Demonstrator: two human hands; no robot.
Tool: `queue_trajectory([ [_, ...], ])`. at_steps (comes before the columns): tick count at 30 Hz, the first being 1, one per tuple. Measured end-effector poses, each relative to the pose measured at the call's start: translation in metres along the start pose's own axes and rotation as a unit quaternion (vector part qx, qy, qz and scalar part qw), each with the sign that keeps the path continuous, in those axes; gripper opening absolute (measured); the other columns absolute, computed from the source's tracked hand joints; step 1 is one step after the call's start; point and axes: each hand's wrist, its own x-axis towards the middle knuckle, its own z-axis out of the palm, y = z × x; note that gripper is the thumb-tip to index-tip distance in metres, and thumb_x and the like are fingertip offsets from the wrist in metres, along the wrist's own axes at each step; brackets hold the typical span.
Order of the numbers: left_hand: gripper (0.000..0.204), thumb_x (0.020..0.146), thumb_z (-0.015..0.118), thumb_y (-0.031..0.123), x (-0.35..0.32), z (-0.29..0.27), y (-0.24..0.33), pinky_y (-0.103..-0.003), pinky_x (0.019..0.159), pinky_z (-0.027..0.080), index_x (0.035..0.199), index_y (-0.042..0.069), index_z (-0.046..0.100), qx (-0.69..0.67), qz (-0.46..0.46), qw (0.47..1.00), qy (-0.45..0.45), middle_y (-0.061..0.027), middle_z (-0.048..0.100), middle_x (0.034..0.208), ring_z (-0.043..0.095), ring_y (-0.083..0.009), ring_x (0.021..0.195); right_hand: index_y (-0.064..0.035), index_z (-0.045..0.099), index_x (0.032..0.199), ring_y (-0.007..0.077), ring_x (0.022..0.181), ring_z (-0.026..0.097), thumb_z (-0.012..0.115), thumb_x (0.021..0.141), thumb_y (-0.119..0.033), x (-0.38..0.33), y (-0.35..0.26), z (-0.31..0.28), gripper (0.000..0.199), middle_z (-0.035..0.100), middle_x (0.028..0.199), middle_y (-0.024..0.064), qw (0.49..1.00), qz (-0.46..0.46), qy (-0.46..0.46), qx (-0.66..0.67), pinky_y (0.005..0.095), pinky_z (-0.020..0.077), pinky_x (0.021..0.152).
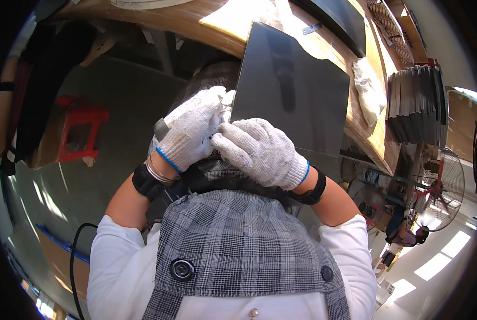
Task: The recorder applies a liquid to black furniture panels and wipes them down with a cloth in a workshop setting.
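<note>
Both my hands wear white knit gloves with blue cuff edges, and they meet at the near left corner of a dark, flat, glossy panel. My left hand is closed beside the panel's left edge, and a bit of white shows at its fingertips. My right hand lies against the panel's near edge, with its fingers curled in toward the left palm. Whatever is between the fingers is hidden. The panel rests partly on a wooden table and juts out toward me over its edge.
Another dark panel lies farther back, near a small metal piece. A white plastic bag sits at the table's right. Beyond are stacked dark sheets and a large fan. A red stool and another person's arm are at left.
</note>
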Motion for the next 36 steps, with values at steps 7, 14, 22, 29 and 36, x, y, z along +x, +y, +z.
queue_trajectory([
  [7,0.040,0.105,0.048,0.012,-0.002,0.005,-0.003,-0.028,0.098,0.053,0.142,-0.002,0.049,-0.194,-0.131,0.971,-0.057,-0.0124,0.063,0.124,0.063,-0.0169,0.108,-0.0119,0.064,0.119,0.0262,0.098,0.066,0.080,0.075,-0.015,-0.019,-0.001,-0.030,0.046,0.066,0.117,0.0086,0.997,0.051,0.035,-0.034,0.0403,0.0547,0.087],
  [14,0.031,0.107,0.047,0.012,0.006,-0.006,0.013,-0.028,0.093,0.056,0.134,-0.003,0.052,-0.161,-0.092,0.983,-0.020,-0.0141,0.065,0.121,0.066,-0.0198,0.107,-0.0071,0.061,0.125,0.0245,0.100,0.064,0.065,0.084,-0.018,0.011,-0.006,0.009,0.042,0.063,0.115,0.0086,1.000,0.002,0.019,-0.005,0.0367,0.0536,0.086],
  [22,0.045,0.112,0.035,0.033,0.024,-0.002,0.024,-0.047,0.091,0.062,0.137,-0.002,0.050,-0.440,-0.344,0.829,-0.012,-0.0185,0.065,0.124,0.069,-0.0287,0.110,-0.0088,0.059,0.121,0.0293,0.099,0.065,0.081,0.075,-0.014,-0.122,-0.009,-0.018,0.051,0.066,0.114,0.0107,0.954,0.233,0.143,-0.120,0.0418,0.0526,0.086],
  [29,0.041,0.111,0.042,0.038,0.034,-0.008,0.036,-0.041,0.094,0.062,0.125,0.002,0.054,-0.713,-0.380,0.589,0.014,-0.0072,0.064,0.109,0.070,-0.0191,0.102,-0.0080,0.047,0.139,0.0185,0.107,0.064,0.062,0.103,-0.022,-0.154,-0.031,-0.017,0.042,0.060,0.124,0.0100,0.544,0.517,0.453,0.481,0.0325,0.0597,0.082],
  [36,0.061,0.112,0.024,0.043,0.044,-0.012,0.056,-0.052,0.096,0.059,0.144,-0.005,0.045,-0.685,-0.388,0.617,0.005,-0.0230,0.063,0.132,0.070,-0.0336,0.113,-0.0053,0.055,0.138,0.0142,0.080,0.058,0.058,0.103,-0.048,-0.139,-0.034,-0.017,0.055,0.062,0.098,0.0063,0.371,0.437,0.413,0.707,0.0302,0.0490,0.070],
])
